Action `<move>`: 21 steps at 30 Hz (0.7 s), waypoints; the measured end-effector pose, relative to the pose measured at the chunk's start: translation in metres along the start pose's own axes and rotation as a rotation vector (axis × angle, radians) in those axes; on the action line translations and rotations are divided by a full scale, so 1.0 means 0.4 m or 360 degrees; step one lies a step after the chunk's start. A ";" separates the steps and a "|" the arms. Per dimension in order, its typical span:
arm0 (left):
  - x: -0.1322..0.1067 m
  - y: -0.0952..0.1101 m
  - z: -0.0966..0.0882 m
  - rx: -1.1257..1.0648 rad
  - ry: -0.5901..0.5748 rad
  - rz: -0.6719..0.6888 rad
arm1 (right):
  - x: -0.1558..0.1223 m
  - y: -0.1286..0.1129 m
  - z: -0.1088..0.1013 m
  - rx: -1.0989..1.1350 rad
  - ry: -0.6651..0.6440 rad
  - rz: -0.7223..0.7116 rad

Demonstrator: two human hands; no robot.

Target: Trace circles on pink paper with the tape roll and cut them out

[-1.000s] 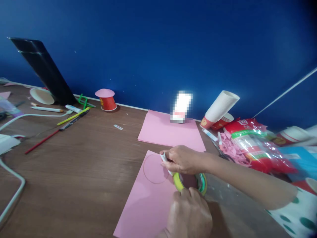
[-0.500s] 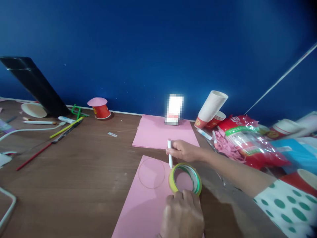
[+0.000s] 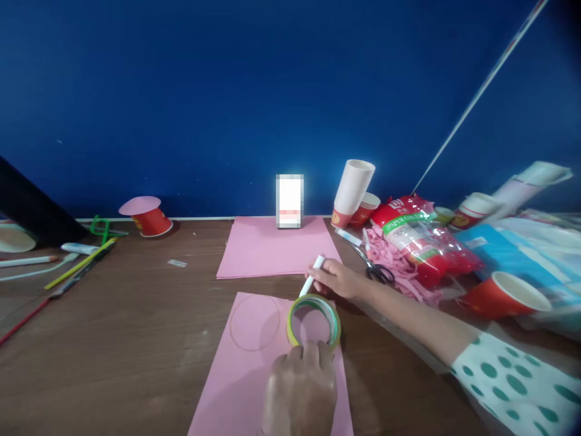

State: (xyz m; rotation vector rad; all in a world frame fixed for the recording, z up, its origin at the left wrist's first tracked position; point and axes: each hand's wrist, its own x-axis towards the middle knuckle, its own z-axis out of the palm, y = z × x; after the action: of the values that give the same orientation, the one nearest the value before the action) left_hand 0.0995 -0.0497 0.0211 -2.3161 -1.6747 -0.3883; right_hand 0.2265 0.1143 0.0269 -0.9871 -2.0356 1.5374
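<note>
A pink paper sheet (image 3: 236, 381) lies on the wooden table (image 3: 136, 327) in front of me, with a pencilled circle (image 3: 255, 323) drawn on it. A yellow-green tape roll (image 3: 313, 320) lies flat on the sheet just right of that circle. My left hand (image 3: 299, 387) presses on the roll's near rim, fingers curled over it. My right hand (image 3: 338, 278) pinches a white pen (image 3: 312, 276), its tip at the roll's far left edge.
A stack of pink sheets (image 3: 276, 247) lies behind. Right side: stacked paper cups (image 3: 354, 188), scissors (image 3: 379, 272) on pink shreds, a red bag of cups (image 3: 420, 239), a tipped red cup (image 3: 503, 295). Left side: pencils (image 3: 77, 266), an upturned red cup with pink lid (image 3: 147, 217).
The view has swung right and up. My right hand has carried the pen round the far side of the tape roll, while my left hand keeps holding the roll down.
</note>
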 end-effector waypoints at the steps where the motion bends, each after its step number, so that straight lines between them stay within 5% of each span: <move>1: 0.001 -0.001 -0.003 0.0017 -0.0032 -0.0010 | -0.008 0.007 -0.003 0.0030 0.0035 -0.0001; 10: 0.008 -0.003 -0.031 0.0124 -0.0171 0.0019 | -0.114 0.036 -0.019 -0.0041 0.0370 -0.0082; 21: 0.008 -0.020 -0.023 0.0012 -0.0368 0.0020 | -0.247 0.020 0.026 0.0008 0.0577 0.0011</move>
State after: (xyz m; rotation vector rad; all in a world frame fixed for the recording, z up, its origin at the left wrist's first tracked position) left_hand 0.0921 -0.0476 0.0314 -2.4436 -1.7575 -0.1141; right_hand 0.2880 0.0357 0.0254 -1.1748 -1.7741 1.2566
